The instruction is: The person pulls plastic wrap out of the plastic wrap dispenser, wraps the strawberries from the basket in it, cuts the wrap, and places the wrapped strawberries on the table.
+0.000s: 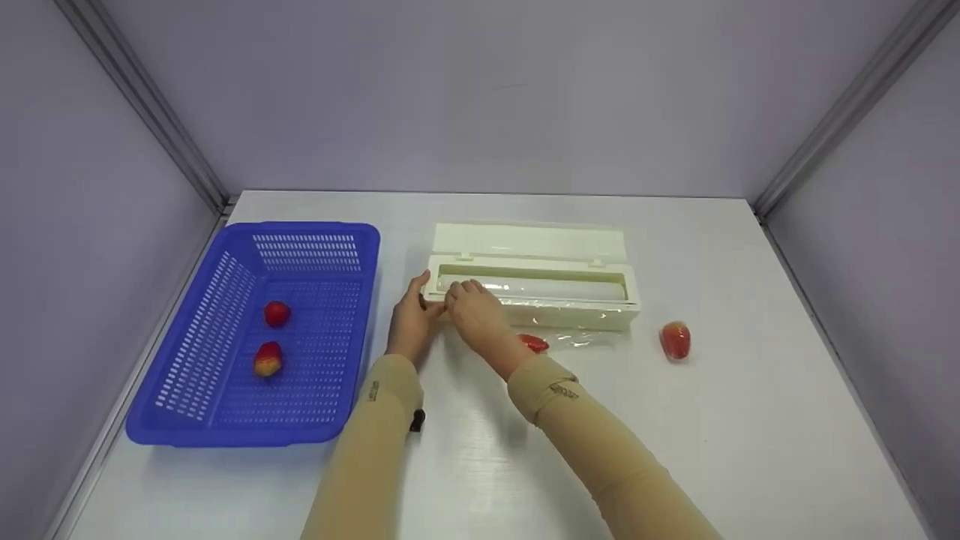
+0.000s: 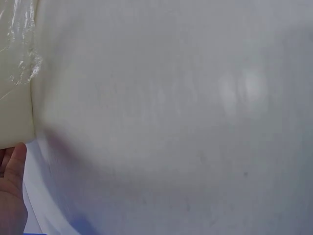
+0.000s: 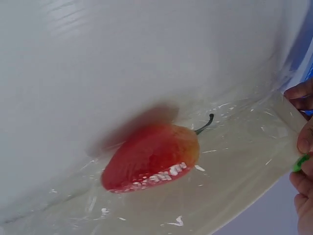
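Note:
A cream cling film dispenser [image 1: 570, 319] lies with its lid [image 1: 529, 240] raised and a roll of film [image 1: 551, 288] inside. My left hand [image 1: 412, 322] grips its left end, thumb at the front. At that same end, my right hand [image 1: 478, 319] pinches a small green piece [image 3: 300, 163], probably the cutter's slider, mostly covered by fingers. Clear film [image 3: 259, 132] hangs over the box's front onto the table. On the film rests a red fruit [image 3: 154, 156] with a yellowish end and a dark green stem; my right arm partly hides it in the head view.
A blue perforated basket [image 1: 367, 300] stands on the left, holding a round red fruit [image 1: 277, 313] and a red-yellow fruit [image 1: 268, 359]. Another red fruit [image 1: 676, 340], shiny as if wrapped in film, lies right of the dispenser. Pale walls enclose the white table [image 1: 750, 450].

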`<state>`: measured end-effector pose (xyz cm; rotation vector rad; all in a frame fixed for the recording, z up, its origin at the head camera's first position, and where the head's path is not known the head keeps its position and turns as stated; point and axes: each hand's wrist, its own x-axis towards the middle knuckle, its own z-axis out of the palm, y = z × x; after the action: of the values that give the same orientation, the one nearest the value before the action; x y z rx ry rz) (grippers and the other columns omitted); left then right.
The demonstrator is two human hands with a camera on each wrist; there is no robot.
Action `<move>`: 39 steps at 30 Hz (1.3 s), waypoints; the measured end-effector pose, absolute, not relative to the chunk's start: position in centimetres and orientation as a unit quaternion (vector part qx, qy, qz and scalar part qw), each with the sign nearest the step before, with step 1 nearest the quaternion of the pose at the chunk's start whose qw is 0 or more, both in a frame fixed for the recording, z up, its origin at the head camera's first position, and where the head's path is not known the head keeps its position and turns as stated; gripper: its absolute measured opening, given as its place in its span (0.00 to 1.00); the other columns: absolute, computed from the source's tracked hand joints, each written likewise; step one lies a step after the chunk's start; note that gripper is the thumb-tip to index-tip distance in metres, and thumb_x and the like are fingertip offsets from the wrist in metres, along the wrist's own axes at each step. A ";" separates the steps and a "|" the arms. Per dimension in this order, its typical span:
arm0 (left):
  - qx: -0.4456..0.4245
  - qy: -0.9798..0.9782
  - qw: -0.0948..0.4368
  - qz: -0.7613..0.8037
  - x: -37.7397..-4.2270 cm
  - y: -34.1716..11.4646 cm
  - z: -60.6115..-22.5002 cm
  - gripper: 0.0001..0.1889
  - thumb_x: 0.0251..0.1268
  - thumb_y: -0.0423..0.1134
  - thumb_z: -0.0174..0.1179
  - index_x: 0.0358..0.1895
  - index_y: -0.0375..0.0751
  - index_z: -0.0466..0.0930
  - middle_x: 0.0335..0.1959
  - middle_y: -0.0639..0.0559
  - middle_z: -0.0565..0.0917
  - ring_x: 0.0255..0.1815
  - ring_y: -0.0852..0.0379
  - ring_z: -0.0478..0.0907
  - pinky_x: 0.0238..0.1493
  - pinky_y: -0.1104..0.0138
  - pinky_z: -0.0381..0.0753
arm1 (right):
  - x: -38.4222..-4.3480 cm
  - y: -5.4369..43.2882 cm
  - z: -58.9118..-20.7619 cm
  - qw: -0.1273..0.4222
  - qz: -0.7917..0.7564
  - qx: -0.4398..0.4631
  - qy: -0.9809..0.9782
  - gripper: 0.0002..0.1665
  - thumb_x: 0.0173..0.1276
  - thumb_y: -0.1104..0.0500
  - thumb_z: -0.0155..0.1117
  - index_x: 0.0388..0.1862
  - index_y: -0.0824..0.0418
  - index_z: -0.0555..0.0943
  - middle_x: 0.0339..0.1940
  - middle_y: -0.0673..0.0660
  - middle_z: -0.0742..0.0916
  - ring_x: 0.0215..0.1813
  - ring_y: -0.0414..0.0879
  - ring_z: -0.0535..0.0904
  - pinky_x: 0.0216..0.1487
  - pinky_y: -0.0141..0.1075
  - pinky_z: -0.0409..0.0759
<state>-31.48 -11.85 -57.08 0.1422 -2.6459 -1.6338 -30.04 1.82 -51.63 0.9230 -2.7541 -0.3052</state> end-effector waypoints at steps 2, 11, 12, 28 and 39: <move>0.046 -0.863 0.021 -0.503 -31.6 -11.9 -57.2 0.34 0.59 0.45 0.60 0.69 0.52 0.58 0.36 0.49 0.78 0.34 0.57 0.69 0.38 0.68 0.69 | -30.0 3.3 -52.0 0.133 -0.094 0.313 -0.936 0.14 0.62 0.65 0.54 0.47 0.61 0.77 0.46 0.53 0.80 0.51 0.47 0.76 0.60 0.36 0.73; 0.044 -0.863 0.011 -0.503 -31.7 -11.9 -57.5 0.39 0.54 0.47 0.64 0.70 0.52 0.57 0.31 0.52 0.71 0.33 0.58 0.66 0.36 0.69 0.67 | -30.2 11.8 -53.3 0.199 0.053 0.269 -0.941 0.11 0.50 0.75 0.59 0.33 0.65 0.79 0.35 0.57 0.83 0.41 0.51 0.79 0.49 0.39 0.79; 0.043 -0.863 0.011 -0.503 -31.6 -11.9 -57.5 0.39 0.54 0.47 0.64 0.70 0.52 0.57 0.29 0.52 0.70 0.33 0.58 0.66 0.35 0.69 0.67 | -30.2 12.8 -53.5 0.215 0.065 0.259 -0.939 0.10 0.51 0.75 0.59 0.32 0.64 0.79 0.34 0.57 0.83 0.41 0.51 0.79 0.48 0.38 0.79; 0.040 -0.863 -0.001 -0.504 -31.6 -11.9 -57.2 0.39 0.55 0.48 0.63 0.70 0.53 0.56 0.28 0.53 0.67 0.31 0.58 0.65 0.33 0.69 0.67 | -28.8 26.1 -55.2 0.336 0.117 0.196 -0.914 0.09 0.52 0.78 0.58 0.29 0.67 0.80 0.33 0.61 0.84 0.41 0.54 0.80 0.46 0.41 0.80; 0.044 -0.859 0.005 -0.510 -31.4 -12.2 -57.2 0.38 0.55 0.46 0.63 0.69 0.53 0.57 0.28 0.53 0.66 0.31 0.58 0.63 0.33 0.69 0.65 | -24.6 19.4 -55.4 0.288 0.125 0.264 -0.912 0.18 0.55 0.69 0.62 0.47 0.63 0.77 0.46 0.62 0.82 0.48 0.56 0.79 0.51 0.46 0.79</move>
<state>-31.39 -12.17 -57.16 0.1370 -2.6901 -1.5969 -24.61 19.43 -55.38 0.7060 -2.4357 0.3327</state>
